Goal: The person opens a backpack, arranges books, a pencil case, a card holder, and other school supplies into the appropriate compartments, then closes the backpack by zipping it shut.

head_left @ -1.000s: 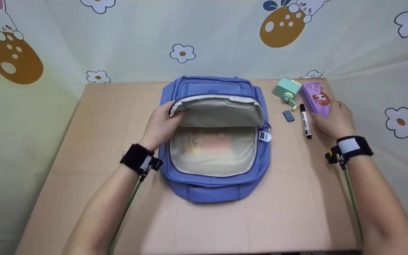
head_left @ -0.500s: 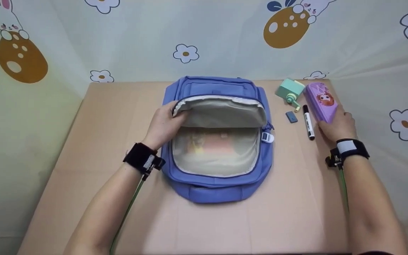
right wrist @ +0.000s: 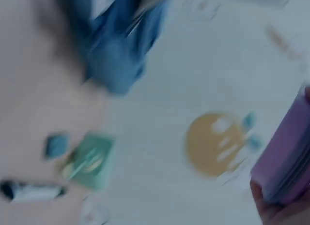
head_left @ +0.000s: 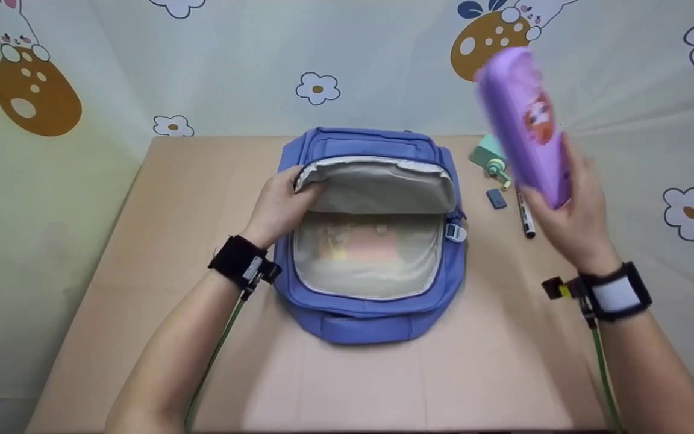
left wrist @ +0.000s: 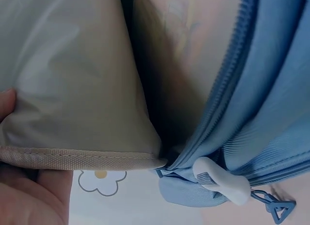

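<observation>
Purple case [head_left: 525,129] has risen off the table [head_left: 202,181]

The left hand [head_left: 276,206] pinches the blue backpack's [head_left: 365,330] raised flap [head_left: 380,188] between thumb and fingers. Right of it lie a partly hidden green box [head_left: 487,150], a blue block [head_left: 496,199] and a marker [head_left: 526,222]. The right hand [head_left: 582,220], curled round the case's near end, holds it tilted in the air.

green crank sharpener [head_left: 488,152] | blue eraser [head_left: 496,199] | marker [head_left: 526,218] | brown tabletop [head_left: 359,386] | flower-print cloth [head_left: 232,66]

Tbl. [head_left: 184,187] nook (w/ cartoon-print cloth [head_left: 232,54])
</observation>
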Tool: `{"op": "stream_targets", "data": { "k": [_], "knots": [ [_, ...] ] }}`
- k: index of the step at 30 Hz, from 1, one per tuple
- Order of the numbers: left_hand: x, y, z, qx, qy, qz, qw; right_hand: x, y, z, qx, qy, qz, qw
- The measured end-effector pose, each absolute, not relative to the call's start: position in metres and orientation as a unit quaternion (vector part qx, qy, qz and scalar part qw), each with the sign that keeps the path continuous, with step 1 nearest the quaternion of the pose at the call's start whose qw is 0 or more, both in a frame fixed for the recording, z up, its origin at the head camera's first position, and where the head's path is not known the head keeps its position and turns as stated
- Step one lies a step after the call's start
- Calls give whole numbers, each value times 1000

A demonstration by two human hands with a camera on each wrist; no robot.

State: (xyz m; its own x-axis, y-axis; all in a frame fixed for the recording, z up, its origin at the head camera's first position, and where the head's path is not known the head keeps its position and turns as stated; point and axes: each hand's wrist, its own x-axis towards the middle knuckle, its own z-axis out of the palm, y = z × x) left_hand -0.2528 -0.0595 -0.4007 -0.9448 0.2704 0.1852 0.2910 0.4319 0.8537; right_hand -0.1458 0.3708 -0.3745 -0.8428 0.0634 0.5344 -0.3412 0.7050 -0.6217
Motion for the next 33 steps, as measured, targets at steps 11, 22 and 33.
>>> {"op": "stream_targets", "data": {
  "k": [11, 22, 33],
  "knots": [
    [-256, -57, -391, -167, -846, -507, 0, -105, 263, -407, 370, -902, 185, 127],
    [-253, -56, -389, -183, -838, -513, 16, -132, 225, -437, 271, -952, 120, 80],
    [-251, -54, -384, -204, -834, -513, 18, -156, 181, -437, 244, -963, 105, 53]
  ]
}}
